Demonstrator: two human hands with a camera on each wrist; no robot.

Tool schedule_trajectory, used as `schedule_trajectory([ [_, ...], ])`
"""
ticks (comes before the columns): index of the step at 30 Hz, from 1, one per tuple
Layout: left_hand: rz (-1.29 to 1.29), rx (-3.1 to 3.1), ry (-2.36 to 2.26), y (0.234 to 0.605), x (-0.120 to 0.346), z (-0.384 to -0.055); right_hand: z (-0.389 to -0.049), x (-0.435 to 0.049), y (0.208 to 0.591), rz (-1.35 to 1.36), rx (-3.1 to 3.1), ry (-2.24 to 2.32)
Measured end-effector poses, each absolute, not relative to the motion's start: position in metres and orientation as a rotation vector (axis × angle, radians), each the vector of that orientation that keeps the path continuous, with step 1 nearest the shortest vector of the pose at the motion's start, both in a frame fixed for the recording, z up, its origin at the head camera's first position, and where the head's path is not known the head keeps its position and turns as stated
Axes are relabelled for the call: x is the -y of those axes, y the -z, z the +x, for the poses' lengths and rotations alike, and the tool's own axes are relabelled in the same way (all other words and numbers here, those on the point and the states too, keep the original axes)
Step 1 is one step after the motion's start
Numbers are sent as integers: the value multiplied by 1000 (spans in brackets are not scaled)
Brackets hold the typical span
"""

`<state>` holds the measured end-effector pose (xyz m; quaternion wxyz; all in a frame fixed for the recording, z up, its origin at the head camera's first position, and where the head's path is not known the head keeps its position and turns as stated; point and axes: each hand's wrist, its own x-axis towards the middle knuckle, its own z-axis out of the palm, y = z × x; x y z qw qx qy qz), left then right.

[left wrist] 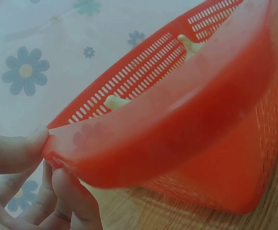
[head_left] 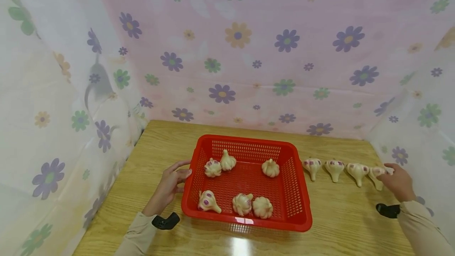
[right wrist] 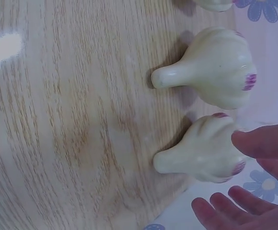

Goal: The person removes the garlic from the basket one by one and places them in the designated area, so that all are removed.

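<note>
In the head view, my left hand grips the left rim of a red perforated plastic basket. The left wrist view shows that hand's thumb and fingers pinching the rim. Inside the basket lie several garlic bulbs, cream-coloured, some with purple marks. At the far right, my right hand is over the end bulb of garlic in a row. Its fingers are spread, with the thumb by the bulb's purple-marked end; whether it touches cannot be told.
More garlic bulbs lie in a row on the wooden table, right of the basket, with stems toward me. Flower-patterned cloth hangs behind and at both sides. Black wrist mounts sit below both hands.
</note>
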<state>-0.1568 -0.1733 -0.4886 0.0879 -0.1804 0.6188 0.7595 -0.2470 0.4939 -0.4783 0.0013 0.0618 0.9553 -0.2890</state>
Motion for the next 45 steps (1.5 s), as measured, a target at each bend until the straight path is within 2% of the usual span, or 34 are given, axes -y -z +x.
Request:
schedule_trajectory([
  [19,-534,-1837,-2251,487,175,-158,-244,-450,443,91,-3234,1144],
  [24,-531,-1831,-2254,488,175,-158,-241,-427,430,-27,-3153,1307],
  [45,-525,-1834,-2254,487,173,-156,-223,-337,389,-566,-3010,1339],
])
